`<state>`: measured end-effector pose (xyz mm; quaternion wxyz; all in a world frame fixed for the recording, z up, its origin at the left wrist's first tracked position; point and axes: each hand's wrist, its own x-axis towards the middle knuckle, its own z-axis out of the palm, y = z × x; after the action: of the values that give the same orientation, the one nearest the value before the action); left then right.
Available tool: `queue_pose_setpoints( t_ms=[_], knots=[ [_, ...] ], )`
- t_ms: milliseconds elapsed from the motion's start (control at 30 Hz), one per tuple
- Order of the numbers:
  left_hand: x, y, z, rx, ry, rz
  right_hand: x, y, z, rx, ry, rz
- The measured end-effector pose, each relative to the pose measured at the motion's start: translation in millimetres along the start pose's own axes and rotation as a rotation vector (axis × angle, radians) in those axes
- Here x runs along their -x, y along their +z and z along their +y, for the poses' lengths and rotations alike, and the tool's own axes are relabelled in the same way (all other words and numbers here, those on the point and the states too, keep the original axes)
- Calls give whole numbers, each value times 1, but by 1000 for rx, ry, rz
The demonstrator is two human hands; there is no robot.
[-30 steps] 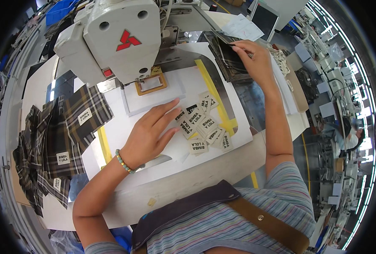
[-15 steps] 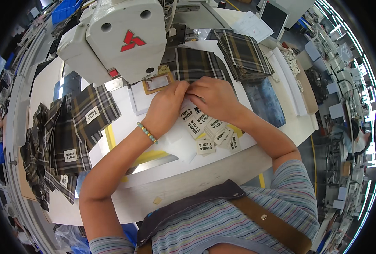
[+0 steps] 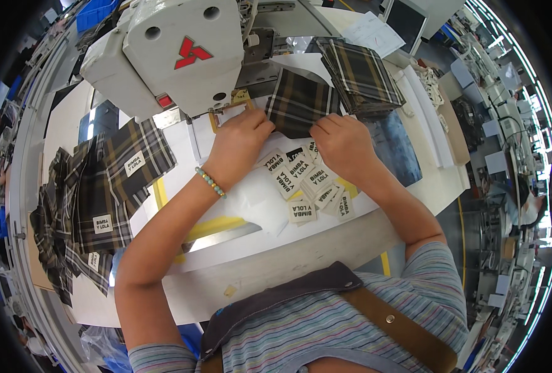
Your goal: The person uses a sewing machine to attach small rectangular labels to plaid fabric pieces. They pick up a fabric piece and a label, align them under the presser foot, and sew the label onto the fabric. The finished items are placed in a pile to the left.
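Observation:
A dark plaid fabric piece (image 3: 301,99) lies tilted in front of me, just right of the sewing machine's head (image 3: 179,59). My left hand (image 3: 240,144) is closed with its fingertips at the fabric's left near corner. At the near right edge, my right hand (image 3: 345,149) pinches the same piece. The left hand partly covers a small brass-coloured frame (image 3: 213,122) beneath the machine. Between my forearms is a loose heap of cream printed labels (image 3: 316,180), one of them showing a dark patch.
A stack of plaid pieces (image 3: 366,74) stands at the far right. Plaid pieces with labels on them (image 3: 117,193) are heaped at the left. Beyond the stack are a paper sheet (image 3: 375,34) and a monitor (image 3: 403,25). Yellow tape (image 3: 217,229) marks the table.
My right hand has moved right, away from the left one. The plaid piece has turned and come nearer, its near edge now showing between my hands. My left hand has shifted slightly left.

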<state>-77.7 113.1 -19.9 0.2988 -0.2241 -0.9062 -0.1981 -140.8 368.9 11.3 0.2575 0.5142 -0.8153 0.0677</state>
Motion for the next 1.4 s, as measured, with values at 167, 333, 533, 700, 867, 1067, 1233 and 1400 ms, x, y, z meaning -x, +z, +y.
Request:
queue_pose_setpoints(
  t_ms=[167,333,533,700,867,1067,1233,1400],
  knots=[
    [10,-14,-4,-144,112,-14,-11,-3,0,26,-59,0],
    [6,-15,-5,-152,129,-41,-11,-16,-24,126,-44,-117],
    [5,-24,-6,-265,209,-107,-13,-1,0,125,-136,61],
    [25,-39,-1,-322,220,-149,-20,16,2,53,-249,190],
    [41,-55,-1,-310,124,-193,-35,24,-4,3,-258,83],
    [35,-46,-1,-275,146,-158,-31,-13,-20,88,-138,-143],
    [14,-21,-3,-279,183,-167,-15,-20,-12,150,-52,-140],
    [11,-21,-4,-302,176,-194,-14,-11,-2,145,-84,-67]
  ],
)
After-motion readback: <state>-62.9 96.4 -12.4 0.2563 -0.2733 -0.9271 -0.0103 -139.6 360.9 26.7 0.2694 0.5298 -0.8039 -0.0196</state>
